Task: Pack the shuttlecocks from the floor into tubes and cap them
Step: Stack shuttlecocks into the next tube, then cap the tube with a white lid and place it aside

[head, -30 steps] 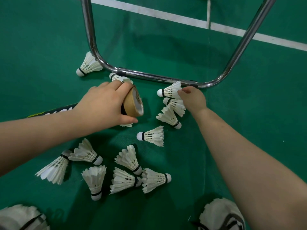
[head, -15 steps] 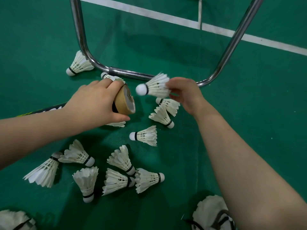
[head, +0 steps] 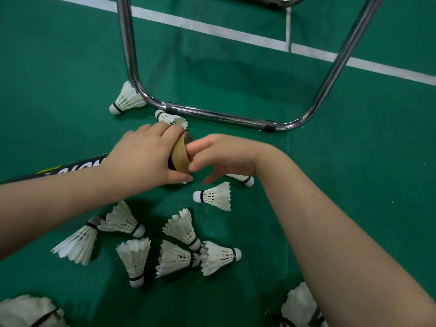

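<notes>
Brings the right hand (head: 221,159) across since half a second ago, from mid-air near the metal frame (head: 212,115) to the open mouth of the tube (head: 180,153). Shows no lifted shuttlecock any more: probably pushed into the tube, though hidden behind the fingers. Holds the right fingers loosely bent, thumb and forefinger at the rim; cannot tell whether pinching anything. Wraps the left hand (head: 146,161) round the tube's top end as before, with the black body running off toward 9 o'clock. Leaves a loose shuttlecock (head: 212,196) just at 6 o'clock of the right hand, a cluster (head: 179,246) further toward 6, and a far shuttlecock (head: 128,100) at 11 against the frame. Suggests one more packed, with plenty left and capping some way off.
</notes>
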A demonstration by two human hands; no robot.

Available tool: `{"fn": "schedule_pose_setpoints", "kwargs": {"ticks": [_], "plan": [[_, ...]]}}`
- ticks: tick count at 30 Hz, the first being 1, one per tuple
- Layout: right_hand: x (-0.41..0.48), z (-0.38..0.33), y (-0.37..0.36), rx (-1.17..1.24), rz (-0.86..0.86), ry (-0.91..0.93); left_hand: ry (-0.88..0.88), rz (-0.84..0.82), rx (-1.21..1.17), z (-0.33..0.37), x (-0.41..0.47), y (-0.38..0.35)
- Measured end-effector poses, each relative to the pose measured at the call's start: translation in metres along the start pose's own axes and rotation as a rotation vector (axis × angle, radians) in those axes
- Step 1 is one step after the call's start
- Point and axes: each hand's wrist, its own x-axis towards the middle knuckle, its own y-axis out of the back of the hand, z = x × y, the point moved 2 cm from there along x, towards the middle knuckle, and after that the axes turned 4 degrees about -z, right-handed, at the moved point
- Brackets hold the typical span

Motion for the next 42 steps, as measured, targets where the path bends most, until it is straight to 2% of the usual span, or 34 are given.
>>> {"fn": "schedule_pose_setpoints", "kwargs": {"ticks": [5,9,14,20,24,35,42], "plan": [[-0.001,-0.016,-0.019,-0.091,-0.103,-0.057,-0.063,0.015,-0.041,0.012,-0.008,0.009],[-0.002,-0.030,-0.033,-0.133,-0.063,-0.032,-0.070,0.051,-0.053,0.007,-0.016,0.016],[-0.009,-0.046,-0.039,-0.242,0.128,0.002,-0.057,0.061,-0.073,0.002,-0.031,0.029],[-0.026,-0.089,-0.067,-0.500,0.267,0.035,0.002,0.158,-0.110,-0.013,-0.053,0.058],[-0.035,-0.116,-0.082,-0.617,0.361,0.097,0.049,0.255,-0.230,-0.026,-0.062,0.084],[-0.086,-0.248,-0.069,-0.983,0.668,0.461,0.018,0.557,-0.405,-0.031,-0.072,0.215],[-0.137,-0.327,-0.068,-1.026,0.779,0.535,-0.025,0.736,-0.447,-0.022,-0.082,0.302]]}}
